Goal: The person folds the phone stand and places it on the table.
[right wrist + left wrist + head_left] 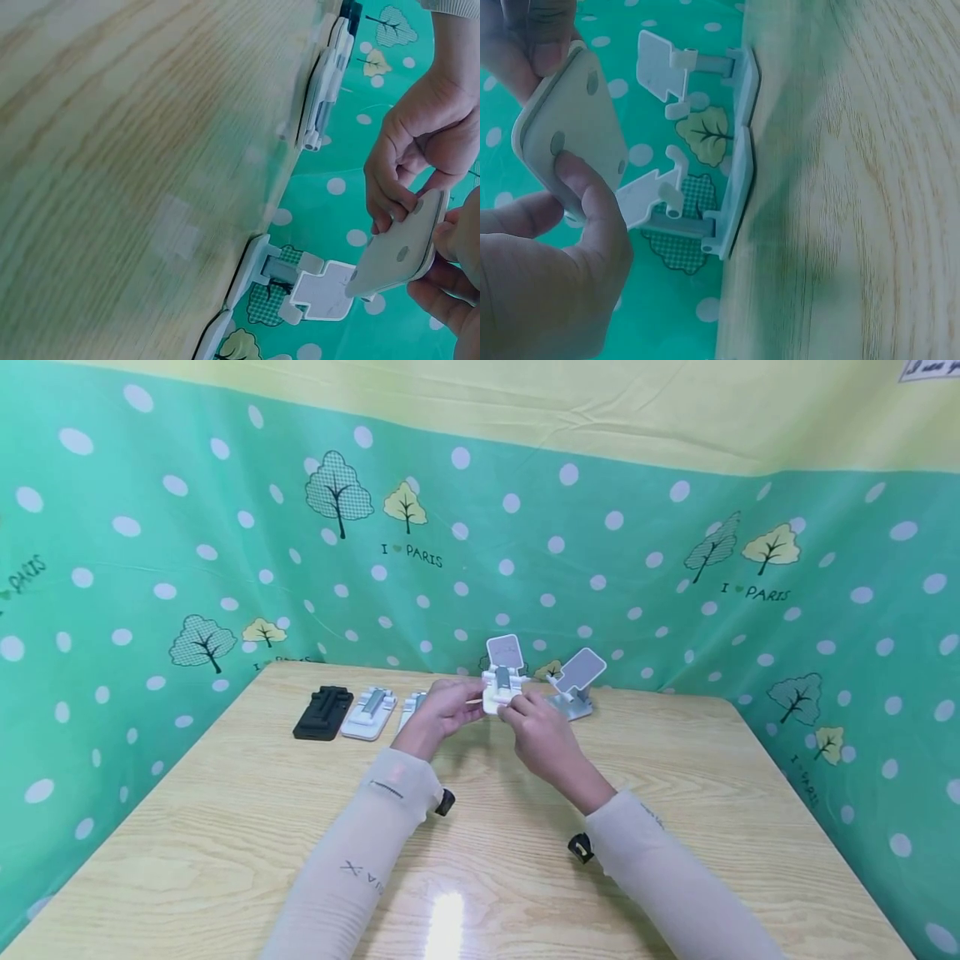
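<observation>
Both hands hold a white phone stand (492, 700) up above the table's far part. My left hand (447, 708) pinches its left side; in the left wrist view the thumb presses its flat underside (592, 127), which has round grey pads. The right hand (542, 735) grips the near right edge between thumb and fingers. Behind it, two unfolded phone stands stand side by side, one (735, 75) with its panel tilted up, the other (731, 195) next to it. In the head view the held stand overlaps that pair, so part of them is hidden.
Folded stands lie at the table's back left: a black one (324, 713), a white one (369, 714), and another (410, 704) partly hidden by the left hand. A green dotted curtain (465, 560) hangs right behind the wooden table (247, 827).
</observation>
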Available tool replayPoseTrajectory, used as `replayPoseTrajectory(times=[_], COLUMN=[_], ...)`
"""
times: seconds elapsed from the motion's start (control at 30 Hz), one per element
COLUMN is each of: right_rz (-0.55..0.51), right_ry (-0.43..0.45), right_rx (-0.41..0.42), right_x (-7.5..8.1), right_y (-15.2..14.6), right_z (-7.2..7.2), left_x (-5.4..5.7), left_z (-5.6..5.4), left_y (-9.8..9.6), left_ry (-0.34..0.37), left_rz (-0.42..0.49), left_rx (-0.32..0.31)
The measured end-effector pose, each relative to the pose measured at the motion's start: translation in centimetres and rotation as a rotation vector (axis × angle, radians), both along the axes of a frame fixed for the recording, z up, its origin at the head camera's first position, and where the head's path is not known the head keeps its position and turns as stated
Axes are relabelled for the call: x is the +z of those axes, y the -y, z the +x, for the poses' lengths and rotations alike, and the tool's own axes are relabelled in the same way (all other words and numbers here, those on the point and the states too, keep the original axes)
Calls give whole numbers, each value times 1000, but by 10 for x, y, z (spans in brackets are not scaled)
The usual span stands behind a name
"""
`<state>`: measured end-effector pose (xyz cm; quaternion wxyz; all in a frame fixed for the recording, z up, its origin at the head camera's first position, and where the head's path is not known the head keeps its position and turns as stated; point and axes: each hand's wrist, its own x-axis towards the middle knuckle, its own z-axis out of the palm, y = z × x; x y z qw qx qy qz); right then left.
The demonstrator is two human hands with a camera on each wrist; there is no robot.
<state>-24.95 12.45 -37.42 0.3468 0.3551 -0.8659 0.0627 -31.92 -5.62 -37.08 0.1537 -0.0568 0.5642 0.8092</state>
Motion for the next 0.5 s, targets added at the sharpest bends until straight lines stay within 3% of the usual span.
replayPoseTrajectory(times=[0.27, 0.5], right_rz=[-7, -76], right_ry=[70, 139], right_rx=[4, -11], right_x=[3, 11], right_y=[0, -13], right_z=[-2, -10], left_x=[2, -1], left_z=[1, 0], left_y=[3, 9], left_ry=[-22, -25], left_rz=[-34, -81], left_rx=[1, -2])
